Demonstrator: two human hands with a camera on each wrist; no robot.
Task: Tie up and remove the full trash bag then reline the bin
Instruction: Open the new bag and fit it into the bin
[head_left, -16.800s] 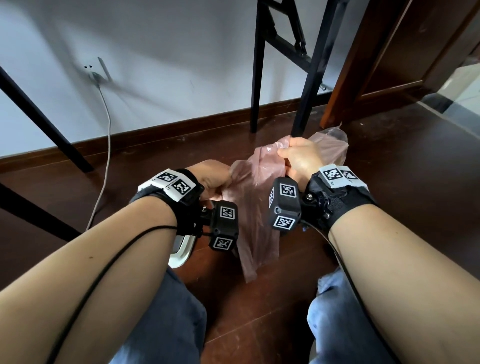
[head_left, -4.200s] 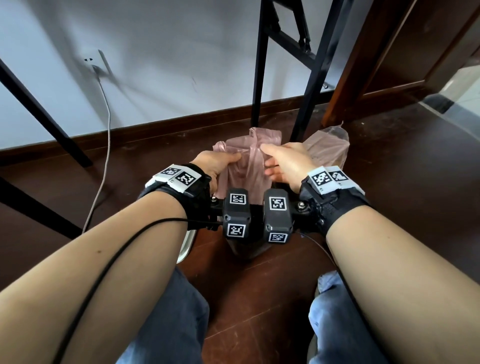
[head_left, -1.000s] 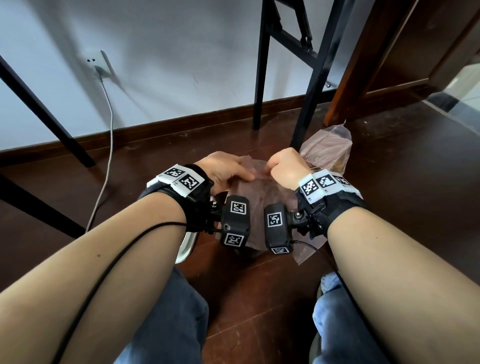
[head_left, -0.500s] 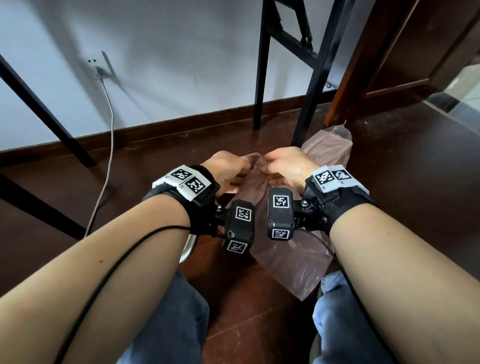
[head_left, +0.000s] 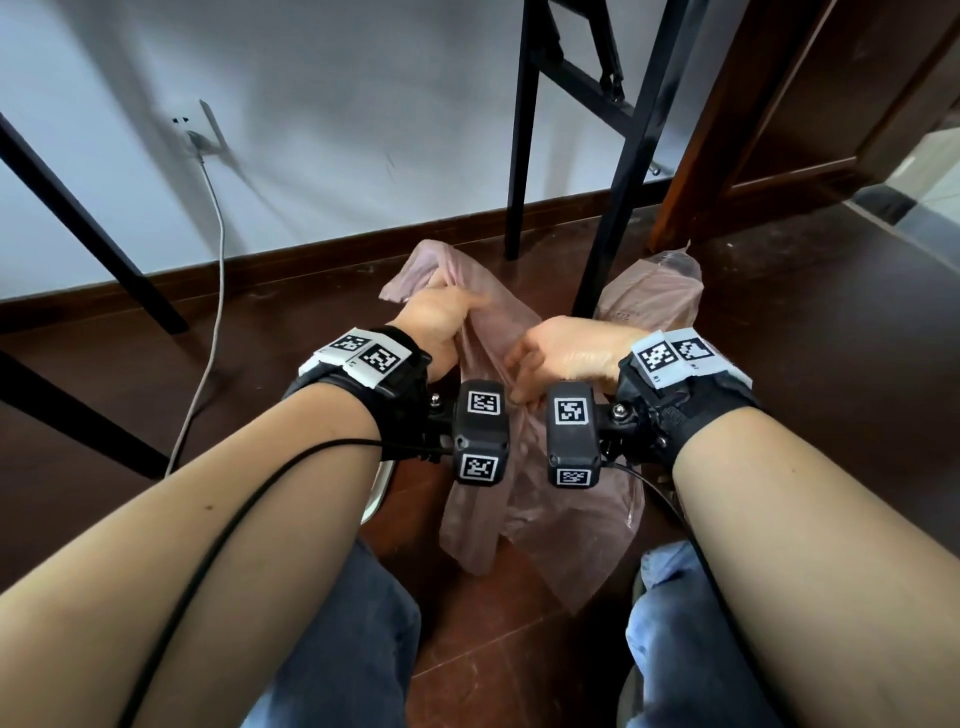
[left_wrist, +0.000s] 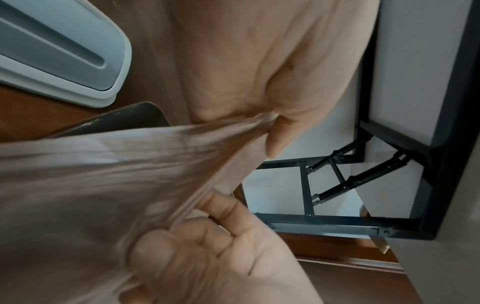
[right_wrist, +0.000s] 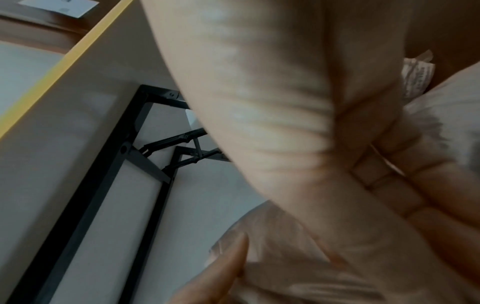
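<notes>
**Both hands on the fresh pink liner, over the floor**

Nearest you, your knees in blue jeans (head_left: 332, 644) frame the loose bottom of the pink liner bag (head_left: 561, 525), which hangs down to the dark wooden floor (head_left: 493, 639). Just left of the bag, a pale bin lid (head_left: 382, 488) peeks out under your left wrist, and the left wrist view shows a dark bin rim (left_wrist: 135, 115) right beside it. Above the bag's middle, your right hand (head_left: 566, 353) is curled with its fingers closed on the film. Farther up, your left hand (head_left: 441, 322) pinches a gathered edge of the bag between thumb and fingers. Beyond the bag to the right, the full tied bag (head_left: 652, 296) sits on the floor against a black desk leg (head_left: 613, 218). Behind the bag stands the wall, with a white cable (head_left: 213, 291) running down at left.
</notes>
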